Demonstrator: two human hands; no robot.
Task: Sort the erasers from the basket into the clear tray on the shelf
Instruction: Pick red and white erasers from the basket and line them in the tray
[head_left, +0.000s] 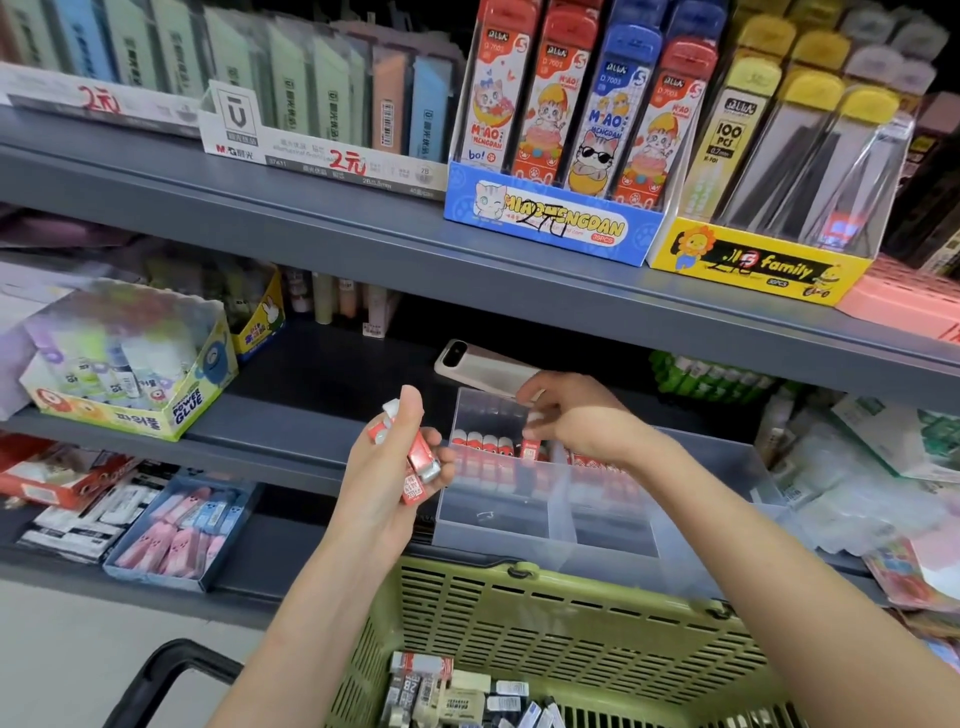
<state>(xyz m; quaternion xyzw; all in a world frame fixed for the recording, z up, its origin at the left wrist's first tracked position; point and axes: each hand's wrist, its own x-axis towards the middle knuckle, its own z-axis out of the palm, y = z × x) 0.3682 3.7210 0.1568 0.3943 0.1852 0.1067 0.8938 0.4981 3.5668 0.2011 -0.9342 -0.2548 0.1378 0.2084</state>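
Person stands at a grey metal shelf (291, 421). A green slotted plastic basket (597, 613) is below the hands, its far rim close against the shelf front. A clear plastic divided tray (498, 525) sits on the shelf just behind that rim.

Left hand (387, 467): grip closed round a small bunch of red-and-white wrapped erasers (418, 457), held just left of the tray, apart from it. Cannot tell how many are in the bunch.

Right hand (576, 421): over the tray's back left compartment, thumb and fingertips pinching a single red-wrapped eraser (531, 448), end down, just beside a standing row of matching erasers (483, 452) along the back wall. Whether it touches the tray floor is hidden by the hazy plastic.

The front compartments look bare. More red wrappers show under the right wrist, in the compartment alongside. The basket bottom holds a heap of mixed loose erasers (447, 686) in grey, white and cream sleeves.

Reading: the placing step is in hand, one eraser going onto the end of the row. The task looks partly done, with plenty left in the basket. The next move calls for seating the piece upright against its neighbour and easing the pinch off without tipping the row. The right hand can then draw the next one from the left hand's bunch.
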